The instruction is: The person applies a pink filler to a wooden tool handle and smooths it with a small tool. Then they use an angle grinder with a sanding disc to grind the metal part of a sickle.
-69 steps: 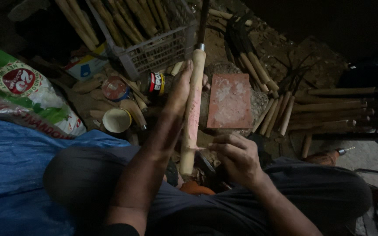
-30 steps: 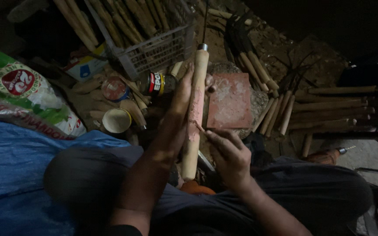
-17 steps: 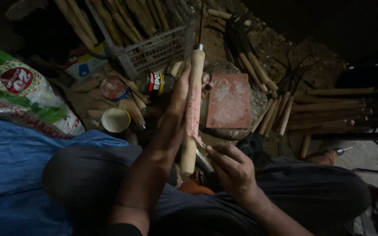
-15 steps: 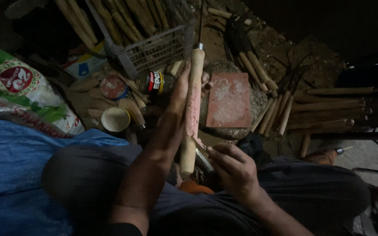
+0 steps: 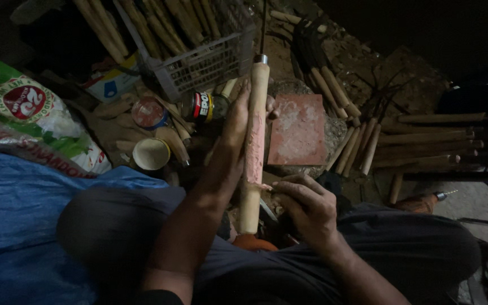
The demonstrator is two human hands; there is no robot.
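My left hand [image 5: 239, 120] grips the upper part of a long pale wooden handle [image 5: 253, 144] that stands nearly upright between my knees, a metal ferrule at its far end. Its middle looks pinkish and freshly scraped. My right hand [image 5: 306, 204] is closed around a small blade [image 5: 267, 209], pressed against the handle's lower right side where a curl of shaving lifts. The blade's grip is hidden inside my fingers.
A reddish square tile [image 5: 299, 129] lies on a stone beyond the handle. A white plastic basket [image 5: 199, 62] holds wooden sticks. More finished handles [image 5: 425, 141] lie at right. Small tins [image 5: 201, 105], a cup [image 5: 151, 153], a printed sack [image 5: 24, 113] and blue tarp [image 5: 12, 226] sit left.
My right hand has slid down the handle from its middle to the lower part, peeling a shaving. The left hand and handle stay in place.
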